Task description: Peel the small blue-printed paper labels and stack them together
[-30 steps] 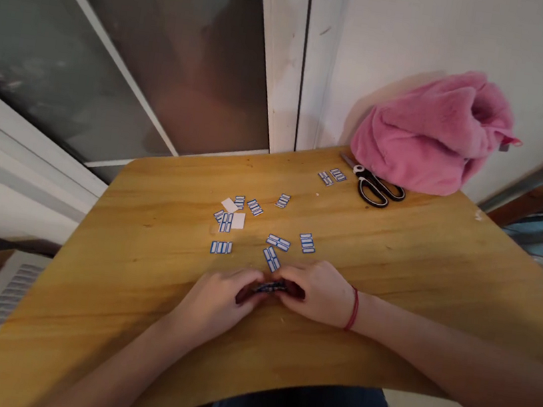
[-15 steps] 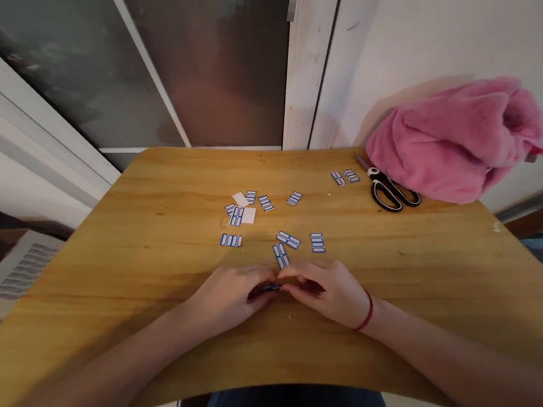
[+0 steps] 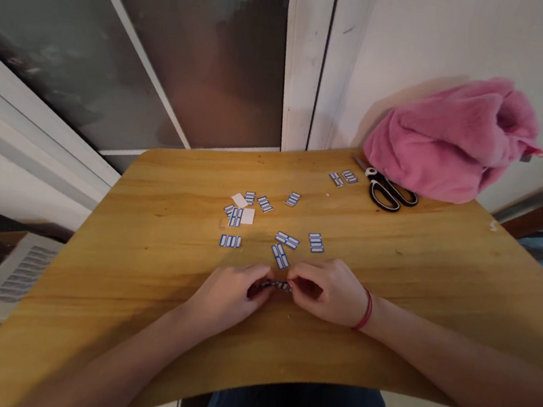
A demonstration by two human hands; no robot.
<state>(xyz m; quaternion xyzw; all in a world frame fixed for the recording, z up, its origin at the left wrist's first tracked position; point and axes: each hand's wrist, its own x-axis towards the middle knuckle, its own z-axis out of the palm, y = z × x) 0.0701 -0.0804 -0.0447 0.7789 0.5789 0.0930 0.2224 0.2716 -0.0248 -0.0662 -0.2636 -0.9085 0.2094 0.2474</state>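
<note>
Between my two hands, just above the wooden table (image 3: 170, 236), is a small blue-and-white label sheet (image 3: 278, 285), seen nearly edge-on. My left hand (image 3: 235, 289) pinches its left end between thumb and fingers. The thumb and fingertips of my right hand (image 3: 327, 292), which has a red band at the wrist, pinch the other end. Just beyond my fingers lies another label sheet (image 3: 280, 256), with a second label sheet (image 3: 287, 240) behind it. To the right of these is a further label sheet (image 3: 316, 242).
More label sheets (image 3: 230, 241) lie scattered to the left and farther back, some overlapping beside a blank white piece (image 3: 247, 216). Black-handled scissors (image 3: 387, 193) rest at the back right, against a pink plush bundle (image 3: 452, 141). A cardboard box (image 3: 13, 275) stands left of the table.
My right hand has shifted slightly right, and the gap between my hands is wider. More of the label sheet shows between them.
</note>
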